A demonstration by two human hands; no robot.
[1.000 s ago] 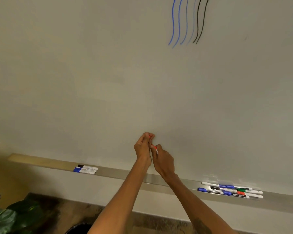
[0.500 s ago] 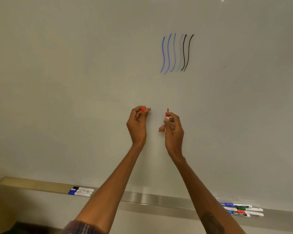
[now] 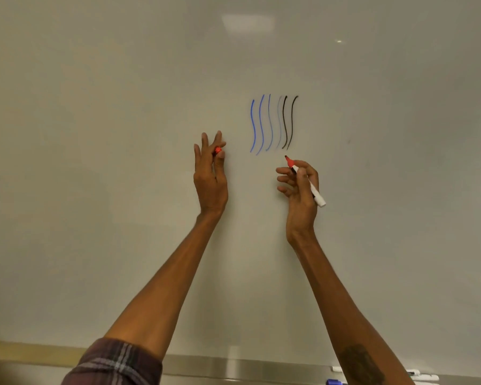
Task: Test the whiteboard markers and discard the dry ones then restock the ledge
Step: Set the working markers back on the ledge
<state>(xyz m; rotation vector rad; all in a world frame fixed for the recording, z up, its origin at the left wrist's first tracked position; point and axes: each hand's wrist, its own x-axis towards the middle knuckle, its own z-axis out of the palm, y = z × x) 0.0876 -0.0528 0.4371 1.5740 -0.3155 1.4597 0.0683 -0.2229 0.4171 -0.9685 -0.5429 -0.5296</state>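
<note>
Presently, the right hand (image 3: 300,194) grips an uncapped red marker (image 3: 317,196), with thumb and forefinger curled round the barrel. The red tip points up and to the left. The white rear end projects down and to the right, past the hand. The tip sits just below the test strokes (image 3: 272,123); whether it touches the whiteboard (image 3: 95,162) cannot be told.

The left hand (image 3: 210,182) is raised to the left of the strokes, well apart from the right hand. It pinches the red cap (image 3: 218,150) near the fingertips, with the other fingers extended upward. A plaid sleeve (image 3: 114,365) covers the left arm near the lower edge of the view.

The strokes form one row of wavy upright lines: four blue on the left, the fourth faint, and two black on the right.

The ledge (image 3: 233,368) runs along the bottom of the whiteboard. On its right portion lie further markers (image 3: 422,377), partly hidden behind the right forearm. One blue cap (image 3: 334,382) is visible there.
</note>
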